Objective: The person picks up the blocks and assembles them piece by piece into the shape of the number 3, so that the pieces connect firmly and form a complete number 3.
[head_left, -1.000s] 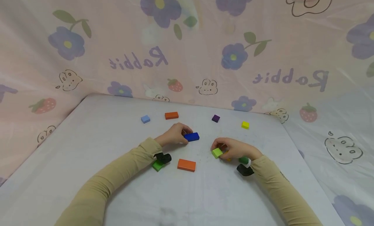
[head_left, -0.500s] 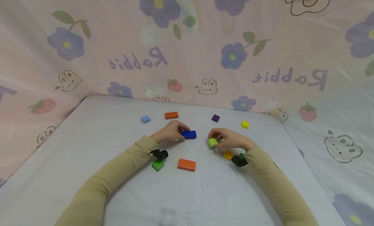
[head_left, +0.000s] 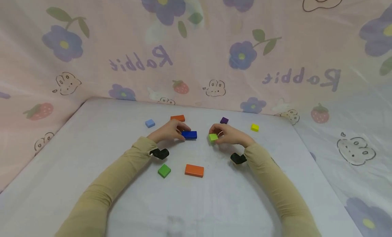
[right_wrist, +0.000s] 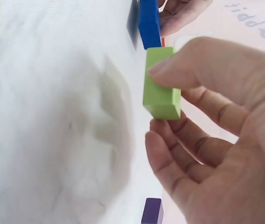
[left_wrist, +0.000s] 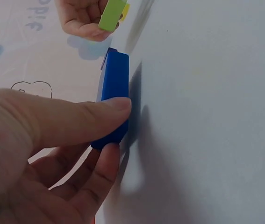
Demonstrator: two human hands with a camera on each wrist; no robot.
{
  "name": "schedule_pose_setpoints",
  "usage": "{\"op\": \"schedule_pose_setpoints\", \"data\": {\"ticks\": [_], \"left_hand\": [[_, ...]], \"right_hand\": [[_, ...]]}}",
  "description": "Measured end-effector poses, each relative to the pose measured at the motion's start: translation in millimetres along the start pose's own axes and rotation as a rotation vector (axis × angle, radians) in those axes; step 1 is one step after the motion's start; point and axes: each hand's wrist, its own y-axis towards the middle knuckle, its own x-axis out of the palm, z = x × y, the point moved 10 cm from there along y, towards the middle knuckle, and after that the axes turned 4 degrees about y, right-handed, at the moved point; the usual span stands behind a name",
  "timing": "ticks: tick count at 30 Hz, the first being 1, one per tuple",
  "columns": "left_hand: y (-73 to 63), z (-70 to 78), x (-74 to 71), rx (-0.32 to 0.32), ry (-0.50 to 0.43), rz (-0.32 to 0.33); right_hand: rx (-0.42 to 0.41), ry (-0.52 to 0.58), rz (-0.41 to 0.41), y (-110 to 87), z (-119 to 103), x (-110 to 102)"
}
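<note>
Between thumb and fingers my left hand [head_left: 167, 131] pinches a long blue block [head_left: 190, 135] by its left end. In the left wrist view the thumb lies across the face of that blue block [left_wrist: 117, 77], and a shadow falls on the table beside it. To the right, my right hand [head_left: 230, 134] pinches a lime-green block [head_left: 213, 137]. The right wrist view has the thumb on one face of the lime-green block [right_wrist: 160, 98], with fingertips behind and below it. A short gap separates the two held blocks.
An orange block [head_left: 194, 170] and a green block [head_left: 164, 170] lie nearer on the white table [head_left: 196, 209]. Farther back are a light-blue block [head_left: 150, 123], a red-orange block [head_left: 177, 118], a purple block [head_left: 224, 120] and a yellow block [head_left: 255, 127]. A patterned curtain [head_left: 196, 60] stands behind.
Both hands have moved away from me and leftward, carrying the blue block and the lime-green block. The green block by the left wrist is now uncovered; the right wrist covers the orange-yellow block.
</note>
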Motion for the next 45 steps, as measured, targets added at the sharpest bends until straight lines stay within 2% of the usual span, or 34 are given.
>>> {"op": "schedule_pose_setpoints", "data": {"ticks": [11, 16, 24, 33, 45], "left_hand": [[7.0, 2.9, 4.5, 0.007, -0.005, -0.036], [9.4, 3.3, 10.6, 0.009, -0.006, -0.047], [10.7, 3.4, 12.1, 0.003, -0.016, -0.045], [9.9, 2.4, 11.6, 0.022, -0.031, -0.040], [12.1, 2.6, 14.0, 0.008, -0.030, -0.043]], "right_hand": [[0.000, -0.012, 0.017, 17.5, 1, 3], [0.039, -0.047, 0.025, 21.3, 8, 7], [0.092, -0.048, 0.031, 29.6, 15, 15], [0.095, -0.034, 0.042, 34.6, 14, 19], [0.081, -0.023, 0.051, 34.6, 9, 21]]}}
